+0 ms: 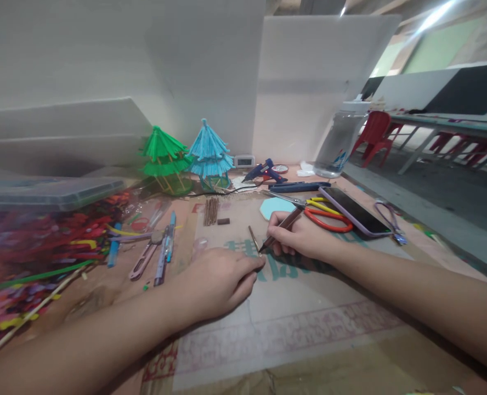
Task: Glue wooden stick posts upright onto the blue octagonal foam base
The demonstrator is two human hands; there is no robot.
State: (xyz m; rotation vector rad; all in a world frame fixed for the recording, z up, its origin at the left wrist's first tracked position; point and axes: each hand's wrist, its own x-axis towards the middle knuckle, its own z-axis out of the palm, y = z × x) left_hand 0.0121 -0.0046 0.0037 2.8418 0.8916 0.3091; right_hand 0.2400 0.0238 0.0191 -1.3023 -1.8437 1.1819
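My right hand (295, 235) grips a dark brown marker (288, 220), its tip down against a thin short stick (253, 238). The stick lies on the printed cardboard sheet (222, 340), its far part dark brown and its near part paler. My left hand (222, 277) lies low over the sheet, fingertips pinched at the near end of this stick. Beyond the hands are a row of brown sticks (211, 212) and a brown marker cap (224, 221). A pale blue polygonal piece (275, 207) lies just behind my right hand, partly covered by it.
Green (165, 159) and blue (209, 156) stick pavilions stand at the back, beside a glue gun (268, 171). Scissors (329, 215), a phone (354, 211) and a water bottle (340, 140) are on the right. Leftward lie a cutter (147, 255), pens (165, 249) and colourful scraps (41, 247).
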